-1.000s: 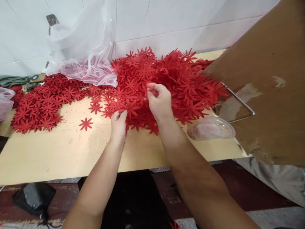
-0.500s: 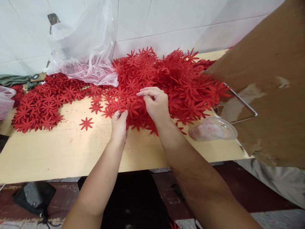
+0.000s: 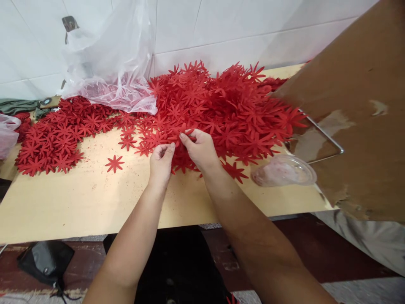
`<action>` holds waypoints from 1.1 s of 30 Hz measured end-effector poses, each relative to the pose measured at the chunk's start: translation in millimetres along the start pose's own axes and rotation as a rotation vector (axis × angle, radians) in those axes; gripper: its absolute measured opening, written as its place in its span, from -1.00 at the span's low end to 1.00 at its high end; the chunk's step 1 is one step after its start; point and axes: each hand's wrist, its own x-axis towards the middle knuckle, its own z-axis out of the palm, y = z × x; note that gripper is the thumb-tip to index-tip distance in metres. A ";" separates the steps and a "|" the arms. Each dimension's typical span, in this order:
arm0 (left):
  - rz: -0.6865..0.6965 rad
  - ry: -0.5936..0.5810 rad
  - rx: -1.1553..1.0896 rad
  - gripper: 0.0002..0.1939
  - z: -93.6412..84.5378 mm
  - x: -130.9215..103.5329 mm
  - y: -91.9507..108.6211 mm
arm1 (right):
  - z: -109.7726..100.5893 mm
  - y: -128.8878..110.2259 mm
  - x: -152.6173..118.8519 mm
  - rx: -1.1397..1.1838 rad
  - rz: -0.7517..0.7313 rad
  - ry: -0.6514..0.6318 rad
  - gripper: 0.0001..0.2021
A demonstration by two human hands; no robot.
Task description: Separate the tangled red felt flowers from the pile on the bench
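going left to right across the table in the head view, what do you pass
pink bag → flat flower patch → lone flower → left hand → right hand → clear dish → cardboard. The big flower heap and the clear bag span too much to place.

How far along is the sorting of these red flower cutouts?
Done: a flat spread of flowers lies at the table's left. In hand: left hand and right hand pinch one flower together. Left: the big heap behind remains large.
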 end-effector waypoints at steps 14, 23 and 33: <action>-0.041 -0.053 -0.081 -0.85 1.3 0.2 4.6 | 0.3 -3.5 -6.3 -0.025 -0.005 -0.249 -0.35; -0.079 0.113 -0.220 -0.85 -9.3 12.0 1.5 | -11.9 -1.0 -16.3 0.044 0.035 -0.447 -0.77; -0.132 -0.119 -0.127 -0.75 -2.7 4.6 -0.5 | -8.7 -4.2 -10.7 -0.061 0.067 -0.286 -0.74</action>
